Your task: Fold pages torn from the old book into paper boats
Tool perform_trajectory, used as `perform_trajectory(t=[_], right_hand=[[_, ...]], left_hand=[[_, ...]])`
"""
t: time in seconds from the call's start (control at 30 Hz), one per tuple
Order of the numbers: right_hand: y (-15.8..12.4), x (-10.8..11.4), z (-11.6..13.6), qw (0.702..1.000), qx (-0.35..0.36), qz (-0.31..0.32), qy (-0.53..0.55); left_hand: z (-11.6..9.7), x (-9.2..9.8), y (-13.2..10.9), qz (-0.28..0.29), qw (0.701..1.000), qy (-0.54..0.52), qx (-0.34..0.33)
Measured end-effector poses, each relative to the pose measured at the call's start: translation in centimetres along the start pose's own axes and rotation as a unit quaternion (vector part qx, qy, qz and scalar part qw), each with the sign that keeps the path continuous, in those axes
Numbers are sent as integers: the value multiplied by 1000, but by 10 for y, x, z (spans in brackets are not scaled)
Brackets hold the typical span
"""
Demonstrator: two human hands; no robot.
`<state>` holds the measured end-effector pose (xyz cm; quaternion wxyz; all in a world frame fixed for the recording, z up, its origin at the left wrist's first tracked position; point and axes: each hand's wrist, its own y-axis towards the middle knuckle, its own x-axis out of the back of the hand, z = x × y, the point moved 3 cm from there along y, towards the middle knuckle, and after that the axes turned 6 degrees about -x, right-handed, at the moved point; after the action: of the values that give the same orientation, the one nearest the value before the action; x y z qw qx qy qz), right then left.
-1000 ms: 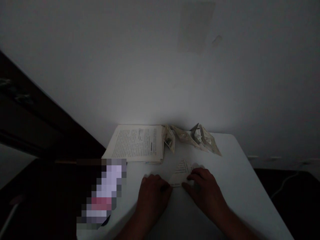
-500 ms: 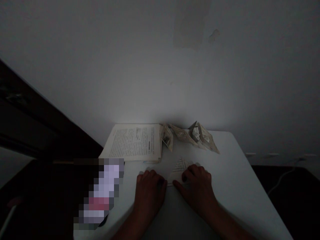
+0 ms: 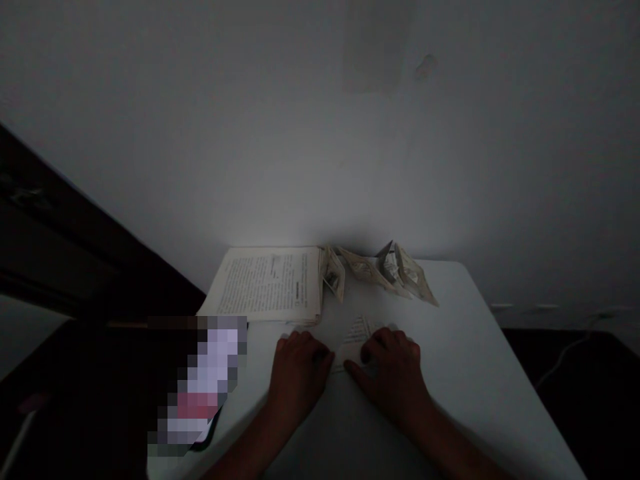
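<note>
Folded paper (image 3: 351, 351) is held by our right hand (image 3: 395, 360); left hand (image 3: 299, 367) grip unclear. We judge this creasing; next calls for even pressure.

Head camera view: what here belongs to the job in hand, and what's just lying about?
In the job:
folded paper at the left hand and right hand
probably the printed pages and paper shapes behind

Seemingly just lying about:
pixelated object
white cable

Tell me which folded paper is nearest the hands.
The paper lying between left hand and right hand; the other folded papers are by the wall.
</note>
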<state>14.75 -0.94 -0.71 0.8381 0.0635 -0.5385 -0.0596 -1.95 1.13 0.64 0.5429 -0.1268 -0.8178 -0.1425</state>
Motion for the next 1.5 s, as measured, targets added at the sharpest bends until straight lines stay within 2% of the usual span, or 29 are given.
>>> perform_trajectory(t=[0.17, 0.87, 1.2, 1.5], right_hand=[[0, 0, -2, 1000, 0, -1, 6], [0, 4, 2, 1000, -5, 24, 4], [0, 1, 0, 1000, -7, 29, 6], [0, 0, 0, 1000, 1, 11, 1]], left_hand=[[-1, -1, -1, -7, 1000, -3, -2], [-19, -20, 39, -46, 998, 21, -26], [-28, -30, 57, -18, 999, 42, 0], [-35, -34, 69, -36, 997, 66, -8]])
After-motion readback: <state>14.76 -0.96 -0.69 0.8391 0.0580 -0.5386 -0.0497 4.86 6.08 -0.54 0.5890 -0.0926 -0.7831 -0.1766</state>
